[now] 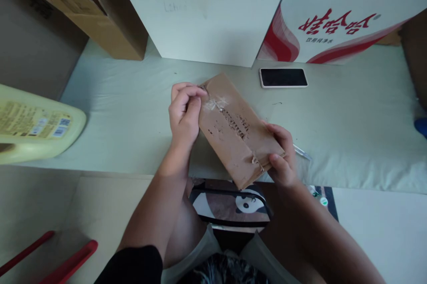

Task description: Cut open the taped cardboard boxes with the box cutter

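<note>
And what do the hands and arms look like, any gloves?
No gloves: the left hand and right hand are bare, with no watch or bracelet showing. A plain black sleeve covers part of the left arm; no sleeve shows on the right arm.

Left fingers (190, 91) and right fingers (282, 135) pinch, both forearms (171, 181) extended forward.

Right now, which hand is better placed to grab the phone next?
Probably the right hand: it is closer to the phone. The left hand is farther off, across the brown cardboard. Both hold the cardboard, though.
</note>
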{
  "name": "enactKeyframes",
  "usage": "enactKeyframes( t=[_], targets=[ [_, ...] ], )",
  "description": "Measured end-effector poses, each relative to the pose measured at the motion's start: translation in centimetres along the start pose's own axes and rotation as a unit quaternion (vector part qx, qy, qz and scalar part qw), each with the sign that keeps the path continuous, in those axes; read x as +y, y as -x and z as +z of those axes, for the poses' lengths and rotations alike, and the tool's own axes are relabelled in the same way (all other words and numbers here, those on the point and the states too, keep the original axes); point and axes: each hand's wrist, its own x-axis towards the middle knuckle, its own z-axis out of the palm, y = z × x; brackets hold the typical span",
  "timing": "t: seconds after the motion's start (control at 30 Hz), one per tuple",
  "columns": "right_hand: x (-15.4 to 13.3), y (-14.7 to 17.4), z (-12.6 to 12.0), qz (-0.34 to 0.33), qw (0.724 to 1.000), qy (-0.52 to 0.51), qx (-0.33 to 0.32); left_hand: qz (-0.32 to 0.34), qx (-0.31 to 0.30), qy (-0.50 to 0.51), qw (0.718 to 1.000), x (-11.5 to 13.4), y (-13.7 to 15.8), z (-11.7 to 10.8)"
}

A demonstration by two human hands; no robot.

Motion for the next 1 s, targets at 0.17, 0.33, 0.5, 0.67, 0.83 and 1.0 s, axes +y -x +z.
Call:
enactKeyframes(
  t=[0.17, 0.33, 0.5, 0.67, 0.83, 1.0],
  targets=[
    [-0.2, -0.2, -0.2, -0.031, 0.998, 0.043, -0.039, -0.010, -0.034, -0.032, 0.999, -0.4, 0.2, -0.4],
    [-0.8, -0.8, -0.4, -0.058, 0.995, 0.052, -0.061, 0.003, -0.049, -0.041, 0.998, -0.9, 0.0, -0.7],
    [-0.7, -0.5, -0.1, -0.038, 0.996, 0.005, -0.079, -0.016, -0.052, -0.026, 0.998, -0.5, -0.2, -1.1],
    [0.5, 0.0, 0.3, 0.028, 0.993, -0.086, -0.077, -0.068, -0.012, -0.013, 0.998, -0.4, -0.8, -2.2],
    [2.2, -0.3, 0.5, 0.168, 0.983, -0.076, -0.023, -0.225, 0.165, 0.108, 0.954, -0.7, -2.2, -2.9],
    [0.9, -0.5, 1.1, 0.109, 0.979, -0.041, -0.168, -0.273, 0.204, 0.185, 0.922, -1.3, -2.4, -3.6]
  ],
)
